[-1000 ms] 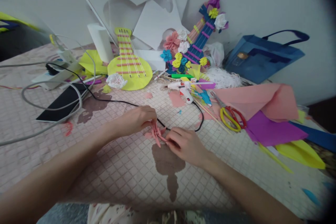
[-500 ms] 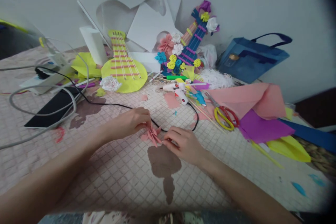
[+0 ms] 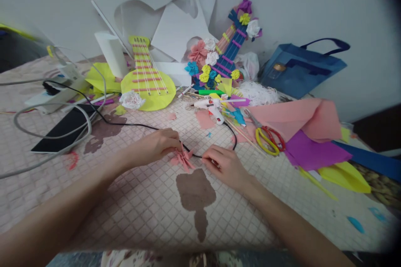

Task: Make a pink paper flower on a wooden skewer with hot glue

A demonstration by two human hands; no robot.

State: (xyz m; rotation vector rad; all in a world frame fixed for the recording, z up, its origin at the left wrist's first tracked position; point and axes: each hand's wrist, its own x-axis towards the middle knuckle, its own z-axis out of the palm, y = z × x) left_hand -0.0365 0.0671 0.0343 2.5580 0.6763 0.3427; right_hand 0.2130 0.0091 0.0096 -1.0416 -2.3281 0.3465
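A pink crepe-paper flower (image 3: 183,159) with several narrow, loose petals rests low over the checkered table. My left hand (image 3: 166,144) pinches it from the upper left, and the fingertips partly hide its edge. Just right of the flower, my right hand (image 3: 224,164) is closed in a pinch, apart from the petals. Whatever sits between those fingertips is too small to make out. Behind both hands runs a black cord (image 3: 147,126), leading to a white glue gun (image 3: 213,106) that lies on the table.
A yellow paper guitar (image 3: 148,87) with strings leans at the back. Right of it stands a blue guitar (image 3: 232,54) with paper flowers. Scissors (image 3: 267,139), pink paper (image 3: 300,119) and purple paper (image 3: 313,152) lie at right. A power strip (image 3: 50,98) and black tablet-like slab (image 3: 64,131) lie left.
My right hand has drawn away from the flower, slightly right and up. My left hand keeps its pinch on the flower, which has shifted a little upward and right.
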